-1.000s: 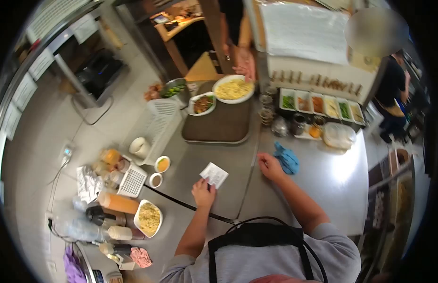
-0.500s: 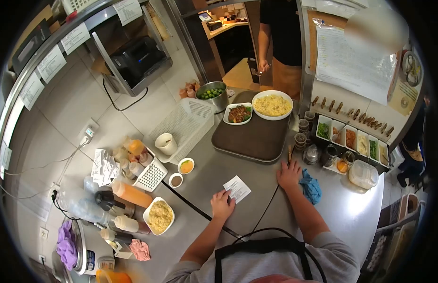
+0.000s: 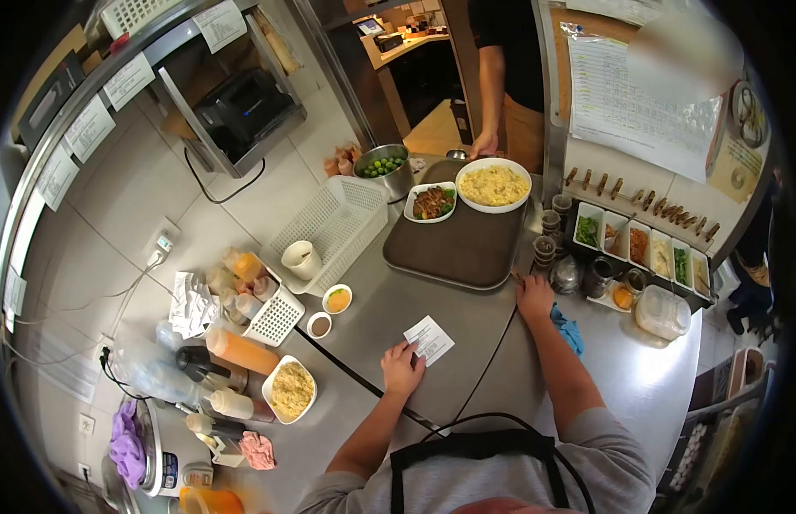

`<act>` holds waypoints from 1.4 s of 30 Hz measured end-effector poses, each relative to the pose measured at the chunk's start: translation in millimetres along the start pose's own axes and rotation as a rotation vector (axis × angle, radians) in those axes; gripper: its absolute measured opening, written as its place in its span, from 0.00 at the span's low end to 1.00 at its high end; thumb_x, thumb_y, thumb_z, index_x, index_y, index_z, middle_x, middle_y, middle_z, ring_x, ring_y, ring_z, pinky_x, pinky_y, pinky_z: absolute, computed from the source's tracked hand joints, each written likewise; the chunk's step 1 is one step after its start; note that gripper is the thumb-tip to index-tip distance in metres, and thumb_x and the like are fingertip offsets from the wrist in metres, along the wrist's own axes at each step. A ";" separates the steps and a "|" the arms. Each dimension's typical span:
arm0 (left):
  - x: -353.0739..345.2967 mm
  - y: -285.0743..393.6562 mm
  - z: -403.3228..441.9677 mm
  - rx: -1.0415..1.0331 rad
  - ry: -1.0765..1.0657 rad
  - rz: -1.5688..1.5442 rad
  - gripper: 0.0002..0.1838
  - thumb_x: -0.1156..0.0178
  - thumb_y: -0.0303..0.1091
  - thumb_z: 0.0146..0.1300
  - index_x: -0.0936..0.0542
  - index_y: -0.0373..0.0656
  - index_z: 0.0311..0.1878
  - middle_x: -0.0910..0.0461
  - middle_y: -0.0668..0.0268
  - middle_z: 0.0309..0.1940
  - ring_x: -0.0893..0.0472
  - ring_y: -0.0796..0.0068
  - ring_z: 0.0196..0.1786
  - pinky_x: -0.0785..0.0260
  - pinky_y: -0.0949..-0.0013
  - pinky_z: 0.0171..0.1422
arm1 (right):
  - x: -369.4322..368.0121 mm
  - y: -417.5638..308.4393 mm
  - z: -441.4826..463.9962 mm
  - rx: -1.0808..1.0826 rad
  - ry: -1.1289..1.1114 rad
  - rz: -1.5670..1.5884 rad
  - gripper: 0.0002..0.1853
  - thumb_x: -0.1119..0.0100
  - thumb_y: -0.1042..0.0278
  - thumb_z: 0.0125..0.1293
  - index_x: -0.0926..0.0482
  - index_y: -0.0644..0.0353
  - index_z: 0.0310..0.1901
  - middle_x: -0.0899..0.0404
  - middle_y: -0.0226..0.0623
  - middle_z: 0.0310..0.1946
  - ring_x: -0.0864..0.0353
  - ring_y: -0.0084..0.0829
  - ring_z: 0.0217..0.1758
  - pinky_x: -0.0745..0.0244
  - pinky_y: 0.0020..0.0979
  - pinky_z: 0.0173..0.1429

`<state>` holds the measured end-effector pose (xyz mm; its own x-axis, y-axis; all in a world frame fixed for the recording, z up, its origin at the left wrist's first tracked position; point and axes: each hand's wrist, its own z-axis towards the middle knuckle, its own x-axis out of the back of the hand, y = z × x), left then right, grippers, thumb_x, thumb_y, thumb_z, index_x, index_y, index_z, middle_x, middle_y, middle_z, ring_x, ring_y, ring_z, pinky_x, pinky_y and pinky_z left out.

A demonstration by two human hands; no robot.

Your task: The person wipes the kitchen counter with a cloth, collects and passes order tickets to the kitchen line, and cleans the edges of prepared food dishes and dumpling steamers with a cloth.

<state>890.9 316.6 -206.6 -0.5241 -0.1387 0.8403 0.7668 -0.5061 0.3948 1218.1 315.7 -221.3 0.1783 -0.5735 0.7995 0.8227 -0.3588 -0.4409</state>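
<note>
So the small white paper slip [image 3: 434, 336] lies on the steel counter [image 3: 475, 377] in front of the person, sitting at a slant, and the left hand [image 3: 403, 371] is right at its near-left edge. Those fingers are loosely bent and touching the paper, but I honestly can't tell whether the thumb is pinching it or it's just resting there. The right hand [image 3: 535, 300] is well apart from the slip, over by the near right corner of the brown tray [image 3: 449, 250], with a small brown stick [image 3: 517, 277] at its fingertips; too tiny to say if they're closed on it. The blue cloth [image 3: 569, 332] is just beside that wrist, on the outer side. Up on the tray there's a bowl of yellow food [image 3: 494, 186] next to a smaller dish of meat and greens [image 3: 432, 204], and a co-worker's hand [image 3: 485, 144] reaches down to the far edge, just behind the bowl. Left of the slip, two little sauce cups [image 3: 338, 299] stand near the white basket [image 3: 342, 227], with a rice dish [image 3: 290, 391] closer to the person.
</note>
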 end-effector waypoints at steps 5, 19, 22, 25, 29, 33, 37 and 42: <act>0.6 0.0 -1.0 0.003 0.036 0.046 0.17 0.42 0.36 0.42 0.24 0.46 0.40 0.29 0.63 0.43 0.33 0.62 0.46 0.42 0.61 0.49 | -15.2 12.5 -2.1 0.032 0.091 0.047 0.07 0.47 0.69 0.47 0.27 0.57 0.30 0.29 0.40 0.29 0.30 0.41 0.36 0.34 0.40 0.38; -17.5 -18.4 4.7 -0.156 -0.084 0.149 0.16 0.49 0.34 0.51 0.26 0.40 0.43 0.30 0.56 0.44 0.32 0.57 0.48 0.42 0.57 0.51 | 3.9 20.8 -31.7 -0.075 0.037 0.123 0.07 0.48 0.65 0.48 0.27 0.55 0.30 0.27 0.39 0.30 0.27 0.40 0.36 0.32 0.38 0.36; -10.1 -1.8 3.1 -0.171 -0.088 0.162 0.16 0.49 0.33 0.51 0.26 0.39 0.44 0.29 0.55 0.43 0.31 0.56 0.48 0.42 0.58 0.51 | 34.2 38.7 -52.4 -0.147 0.062 0.355 0.07 0.50 0.69 0.47 0.29 0.58 0.31 0.28 0.42 0.29 0.28 0.43 0.35 0.33 0.41 0.36; -8.7 0.3 -0.2 -0.431 0.100 0.280 0.18 0.46 0.41 0.52 0.27 0.42 0.45 0.25 0.58 0.35 0.26 0.60 0.37 0.34 0.61 0.42 | 63.0 42.8 -65.9 -0.274 0.098 0.586 0.09 0.53 0.70 0.48 0.30 0.59 0.34 0.28 0.44 0.30 0.29 0.45 0.36 0.33 0.42 0.39; -14.0 3.9 -1.6 -0.393 0.188 0.183 0.12 0.44 0.41 0.50 0.22 0.45 0.34 0.24 0.60 0.32 0.25 0.60 0.36 0.35 0.60 0.41 | 66.4 59.9 -76.6 -0.220 0.210 0.685 0.12 0.55 0.69 0.52 0.30 0.57 0.40 0.27 0.46 0.34 0.29 0.45 0.40 0.33 0.41 0.43; -13.0 1.5 0.5 -0.414 0.142 0.216 0.10 0.44 0.41 0.49 0.22 0.47 0.33 0.24 0.62 0.30 0.25 0.61 0.33 0.34 0.59 0.39 | 59.9 76.6 -78.4 -0.109 0.151 0.751 0.13 0.56 0.67 0.56 0.28 0.56 0.42 0.27 0.45 0.37 0.29 0.43 0.43 0.34 0.37 0.48; -24.5 -25.8 6.5 -0.346 0.013 0.205 0.15 0.47 0.28 0.48 0.26 0.36 0.41 0.27 0.53 0.39 0.28 0.56 0.42 0.37 0.58 0.48 | 82.9 85.9 -67.9 -0.566 -0.038 1.227 0.10 0.45 0.66 0.53 0.27 0.55 0.38 0.25 0.31 0.30 0.27 0.24 0.32 0.30 0.25 0.36; -17.6 -15.8 -1.0 -0.190 0.004 0.130 0.17 0.46 0.33 0.48 0.26 0.43 0.44 0.30 0.56 0.45 0.32 0.54 0.46 0.40 0.55 0.48 | 145.8 96.8 -22.1 -0.753 -0.075 1.668 0.04 0.45 0.68 0.52 0.29 0.48 0.29 0.27 0.25 0.25 0.35 0.15 0.20 0.38 0.20 0.23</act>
<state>887.6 326.2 -228.0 -0.4271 -0.2160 0.8780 0.7445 -0.6350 0.2060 1311.8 181.0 -156.4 0.5004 -0.6149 -0.6095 -0.6031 0.2576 -0.7550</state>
